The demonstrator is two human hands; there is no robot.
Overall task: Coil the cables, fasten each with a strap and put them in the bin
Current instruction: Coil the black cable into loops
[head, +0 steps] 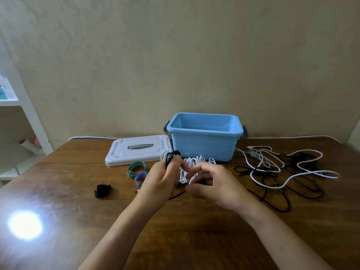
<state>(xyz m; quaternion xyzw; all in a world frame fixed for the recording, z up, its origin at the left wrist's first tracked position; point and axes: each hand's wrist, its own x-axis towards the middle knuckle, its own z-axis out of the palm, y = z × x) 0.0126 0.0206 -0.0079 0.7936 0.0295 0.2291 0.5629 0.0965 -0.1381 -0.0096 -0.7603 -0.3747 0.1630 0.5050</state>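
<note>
Left hand [161, 182] grips black cable coil [171, 155]; right hand [212, 184] fingers curled, grip unclear.

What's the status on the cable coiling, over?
Left hand grips black cable; right hand pinches white cable. Bin open. Loose cables uncoiled.

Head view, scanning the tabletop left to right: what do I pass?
Black strap → grey lid → left hand gripping a black cable → right hand → blue bin → loose tangle of white and black cables.
</note>
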